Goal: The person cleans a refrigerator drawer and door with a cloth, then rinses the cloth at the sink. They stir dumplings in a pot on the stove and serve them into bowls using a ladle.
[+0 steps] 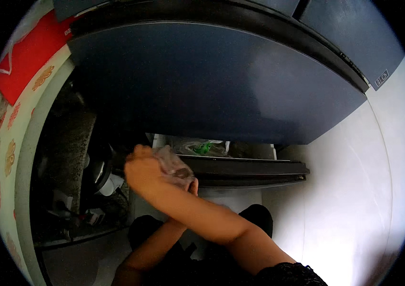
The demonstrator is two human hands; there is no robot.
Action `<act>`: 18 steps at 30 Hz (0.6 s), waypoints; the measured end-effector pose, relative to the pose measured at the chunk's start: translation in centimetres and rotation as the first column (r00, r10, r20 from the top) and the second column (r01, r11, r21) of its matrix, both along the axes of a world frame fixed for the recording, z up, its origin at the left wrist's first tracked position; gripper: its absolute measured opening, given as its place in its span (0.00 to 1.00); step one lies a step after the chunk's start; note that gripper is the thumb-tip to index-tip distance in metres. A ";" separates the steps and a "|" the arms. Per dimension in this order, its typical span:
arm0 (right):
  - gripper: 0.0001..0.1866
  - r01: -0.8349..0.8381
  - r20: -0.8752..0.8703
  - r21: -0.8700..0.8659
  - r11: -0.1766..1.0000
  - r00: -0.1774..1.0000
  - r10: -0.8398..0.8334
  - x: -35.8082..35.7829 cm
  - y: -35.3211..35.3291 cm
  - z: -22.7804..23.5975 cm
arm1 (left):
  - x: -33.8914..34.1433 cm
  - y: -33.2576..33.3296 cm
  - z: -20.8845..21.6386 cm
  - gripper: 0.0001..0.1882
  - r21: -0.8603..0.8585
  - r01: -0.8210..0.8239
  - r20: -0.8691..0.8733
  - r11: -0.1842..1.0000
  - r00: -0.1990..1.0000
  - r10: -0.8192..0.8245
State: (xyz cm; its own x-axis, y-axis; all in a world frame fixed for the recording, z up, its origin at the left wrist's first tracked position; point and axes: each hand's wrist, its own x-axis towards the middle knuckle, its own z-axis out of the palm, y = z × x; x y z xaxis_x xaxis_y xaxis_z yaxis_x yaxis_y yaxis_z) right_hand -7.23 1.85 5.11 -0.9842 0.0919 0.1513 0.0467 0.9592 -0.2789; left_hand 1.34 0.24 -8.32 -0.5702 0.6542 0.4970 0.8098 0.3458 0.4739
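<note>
A clear plastic bag [176, 168] with something brownish in it hangs over the left end of a pulled-out freezer drawer [250, 167]. My right forearm crosses over the left one, and my right hand [143, 170] is closed on the bag's upper left part. Below the bag's lower right end is my left hand [193, 187], mostly hidden behind the right forearm; its visible fingers are bent against the bag. Inside the drawer lie more plastic bags, one with a green patch [203, 148].
Above the drawer stands a dark blue fridge front [188, 81]. To the left, a dark shelf [64, 157] holds a rounded black appliance [100, 167] and a white cup-like thing [110, 185]. A patterned cloth [9, 157] and a red bag [33, 55] are further left. A pale surface [350, 190] is at right.
</note>
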 end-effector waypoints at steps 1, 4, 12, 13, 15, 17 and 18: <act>0.14 -0.055 -0.018 -0.017 0.998 0.998 0.055 -1.2 -1.5 -0.5 | 0.0 -0.7 -0.5 0.31 -0.157 -0.043 -0.199 0.987 0.980 0.011; 0.14 -0.121 -0.020 -0.173 0.977 0.993 0.119 -4.5 -4.7 -0.1 | 0.5 -0.9 2.5 0.34 -0.187 -0.051 -0.192 0.981 0.981 0.014; 0.20 -0.477 -0.411 -0.561 0.677 0.870 0.272 -2.2 -5.7 0.7 | 0.5 -1.4 3.1 0.32 -0.199 -0.034 -0.167 0.980 0.986 0.000; 0.18 -0.449 -0.436 -0.464 0.763 0.866 0.245 -1.6 -5.3 0.8 | 0.5 -1.3 2.8 0.32 -0.208 -0.030 -0.177 0.978 0.984 -0.007; 0.12 -0.277 -0.387 -0.109 0.955 0.897 0.216 -1.3 -3.9 0.6 | 0.0 -1.4 1.2 0.29 -0.133 -0.031 -0.179 0.991 0.984 0.006; 0.16 -0.144 0.025 -0.080 0.986 0.989 0.146 -1.0 -1.8 0.5 | 0.1 -1.6 0.0 0.28 -0.139 -0.058 -0.187 0.989 0.982 0.031; 0.16 -0.107 0.091 -0.081 0.991 0.989 0.115 -0.1 -0.3 1.2 | 0.4 -1.4 0.6 0.28 -0.178 -0.075 -0.194 0.981 0.980 0.039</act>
State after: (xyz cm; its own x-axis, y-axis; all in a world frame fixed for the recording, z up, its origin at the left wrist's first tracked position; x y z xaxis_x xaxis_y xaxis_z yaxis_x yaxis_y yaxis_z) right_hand -7.35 1.55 6.29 -0.9985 -0.0112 0.0528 -0.0291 0.9363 -0.3501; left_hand 1.69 -1.13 -7.74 -0.5163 0.7135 0.4736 0.8550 0.4607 0.2381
